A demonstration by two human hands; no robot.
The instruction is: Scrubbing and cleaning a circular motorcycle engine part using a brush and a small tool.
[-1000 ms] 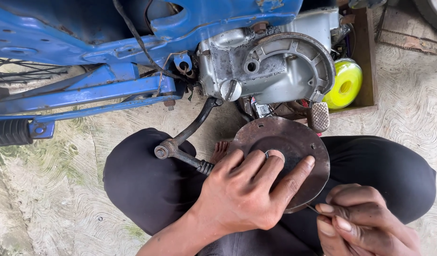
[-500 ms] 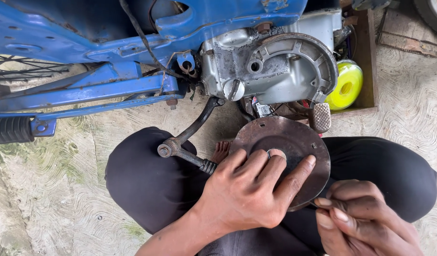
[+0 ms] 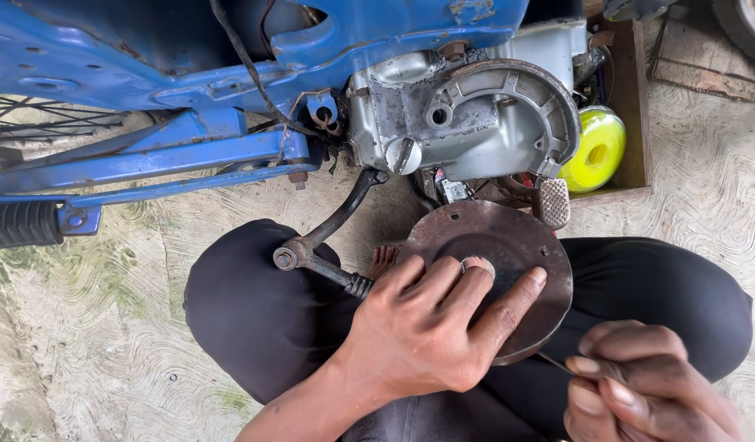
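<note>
Resting under left hand (image 3: pixel 427 331): rusty round dished disc (image 3: pixel 508 245)

Bare forearms, no sleeves; dark trousers (image 3: pixel 263 319) cover the bent legs.

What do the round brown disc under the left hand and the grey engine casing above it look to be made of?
Round brown disc: probably steel, with a dull, rusty brown surface and small punched notches. Grey engine casing: likely cast aluminium, matte silver-grey, with moulded ribs and dark grime. The left hand presses on the disc.
</note>
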